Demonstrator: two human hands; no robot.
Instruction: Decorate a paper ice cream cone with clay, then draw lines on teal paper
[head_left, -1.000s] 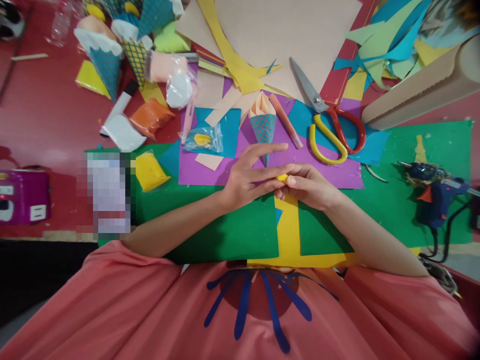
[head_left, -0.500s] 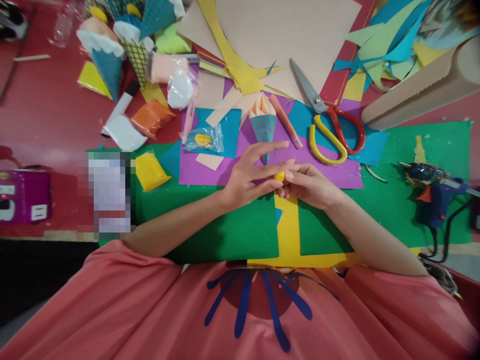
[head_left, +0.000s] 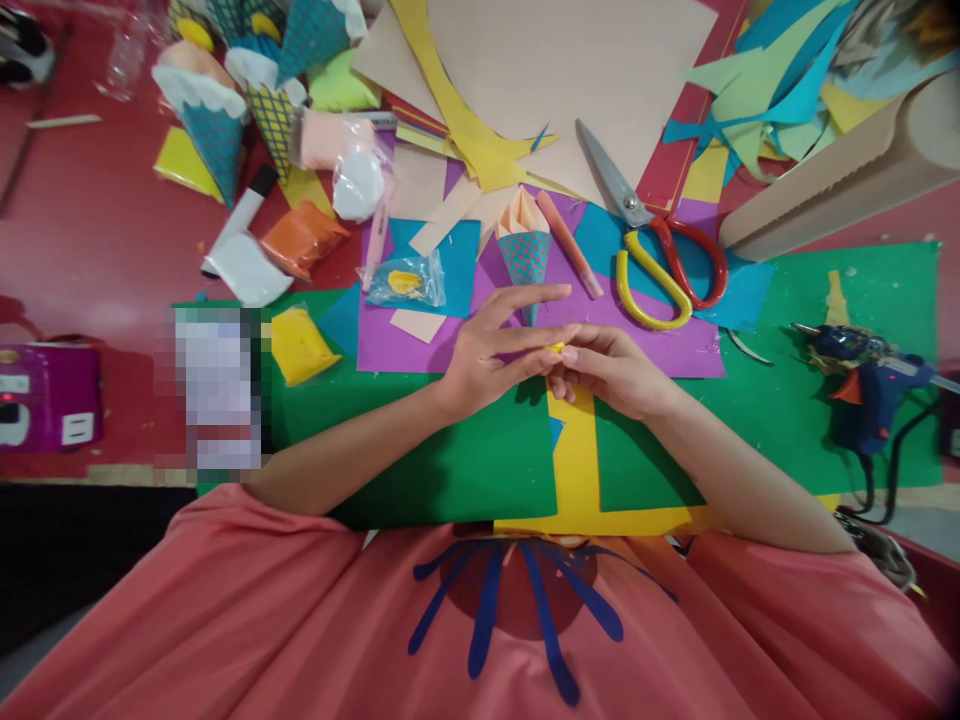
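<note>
A small lump of yellow modelling clay (head_left: 556,347) sits between my two hands above the green sheet. My left hand (head_left: 480,350) presses it between thumb and a finger, its index finger stretched out above. From the other side, my right hand (head_left: 622,372) pinches the same lump with thumb and fingertips, the remaining fingers curled beneath. Just beyond my left fingers lies a teal patterned paper cone (head_left: 526,255) with peach folds in its top. Left of the cone, a clear plastic bag (head_left: 431,282) holds or lies under another yellow clay piece (head_left: 405,282).
Scissors (head_left: 634,205) and a pink-orange marker (head_left: 571,245) lie beyond my hands. A glue gun (head_left: 874,400) is at right, near a rolled beige sheet (head_left: 847,170). Clay packets, yellow (head_left: 302,345) and orange (head_left: 304,238), lie left, below several finished cones (head_left: 214,140). Paper scraps surround these.
Less of the yellow clay shows between my fingertips, as my left thumb and finger close over it. My hands stay in nearly the same place; the cone and tools have not moved.
</note>
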